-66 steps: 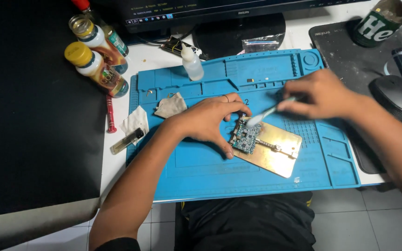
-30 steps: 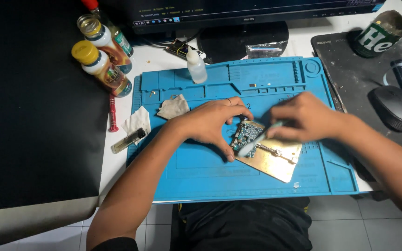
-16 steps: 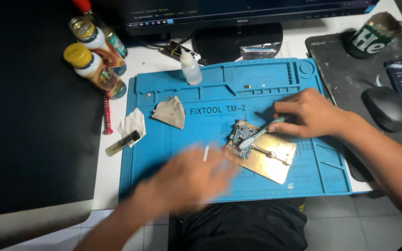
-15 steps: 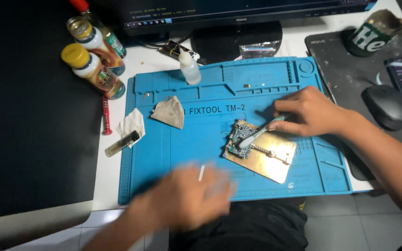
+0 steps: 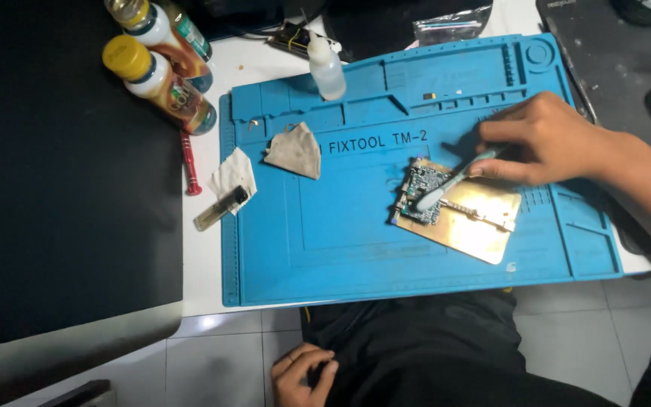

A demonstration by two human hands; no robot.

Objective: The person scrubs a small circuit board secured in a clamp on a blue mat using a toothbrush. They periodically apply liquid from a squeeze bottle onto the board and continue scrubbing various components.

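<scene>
On the blue work mat (image 5: 340, 249) that covers the white desk (image 5: 205, 249), a small circuit board (image 5: 422, 194) sits clamped at the left end of a brass-coloured holder plate (image 5: 476, 226). The right hand (image 5: 544, 139) has its grip closed around the handle of a pale toothbrush (image 5: 453, 179), and the bristle end rests on the board. The left hand (image 5: 301, 373) is off the desk, down beside the person's dark trousers, fingers loosely curled and holding nothing. A crumpled grey cloth (image 5: 295, 149) lies on the mat to the left of the board, well apart from it. A squeeze bottle (image 5: 326, 68) stands at the far edge of the mat, and two yellow-capped bottles (image 5: 161, 83) stand on the desk nearby.
</scene>
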